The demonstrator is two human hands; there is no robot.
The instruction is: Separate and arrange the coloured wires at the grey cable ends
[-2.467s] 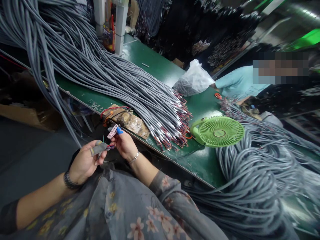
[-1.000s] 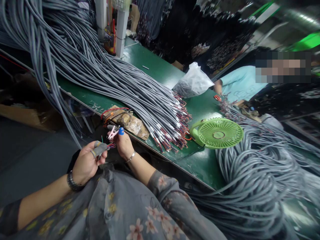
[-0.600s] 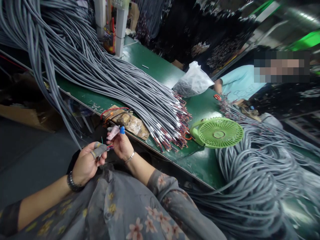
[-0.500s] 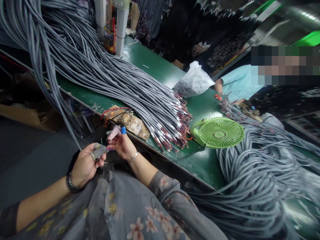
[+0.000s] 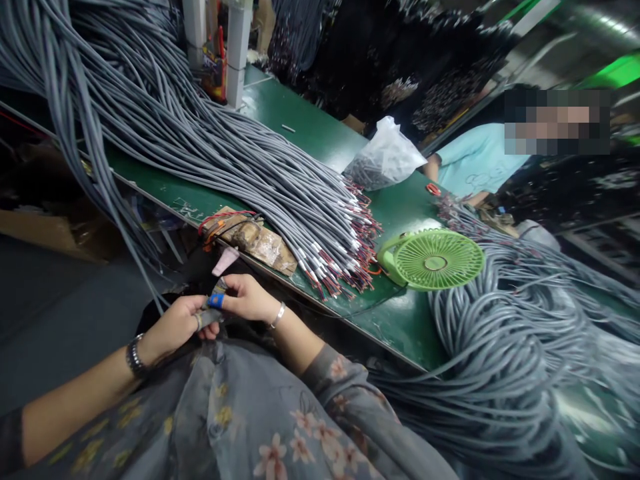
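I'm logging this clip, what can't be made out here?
Head view.
What the left hand and right hand pinch: hidden by their fingers.
Contents of the clear plastic bag: too small.
Far end of the long grey cable bundle: cut off by top edge.

Beyond the right hand [image 5: 249,299], matt rubbery grey cables [image 5: 240,160] cover the smooth, glossy desk [image 5: 400,320]. The fan [image 5: 434,259] to its right is green plastic; the sleeve [image 5: 335,387] is printed cloth.
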